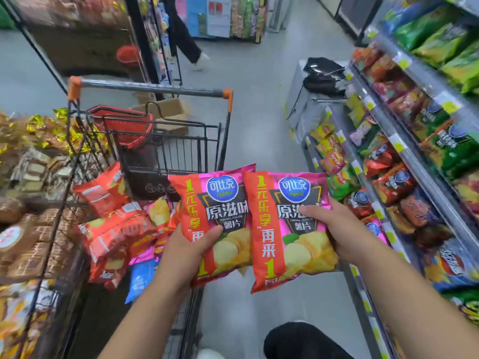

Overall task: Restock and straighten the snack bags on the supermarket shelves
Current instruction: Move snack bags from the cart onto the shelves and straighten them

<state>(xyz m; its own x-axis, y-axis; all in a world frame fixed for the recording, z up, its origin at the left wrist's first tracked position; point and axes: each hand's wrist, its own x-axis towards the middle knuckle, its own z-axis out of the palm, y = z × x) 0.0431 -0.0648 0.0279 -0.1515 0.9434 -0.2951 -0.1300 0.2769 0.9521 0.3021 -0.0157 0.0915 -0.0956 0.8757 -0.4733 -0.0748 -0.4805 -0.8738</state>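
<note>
Chip bags point(215, 224), side by side dead centre: your left hand point(189, 252) and right hand point(334, 229) each grip one, thumbs over the front. Mid-restock, I'd say (cart point(150, 87) at 9 o'clock). Next, face the shelves point(414, 161) at 3 o'clock and slot them in upright.

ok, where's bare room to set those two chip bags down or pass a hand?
Free: aisle floor between the cart and the right shelves; the cart's wire seat section under the handle looks empty. Crowded: cart's near end piled with red bags; shelves packed edge to edge. The left hand grips one chip bag, right hand the other.
</note>
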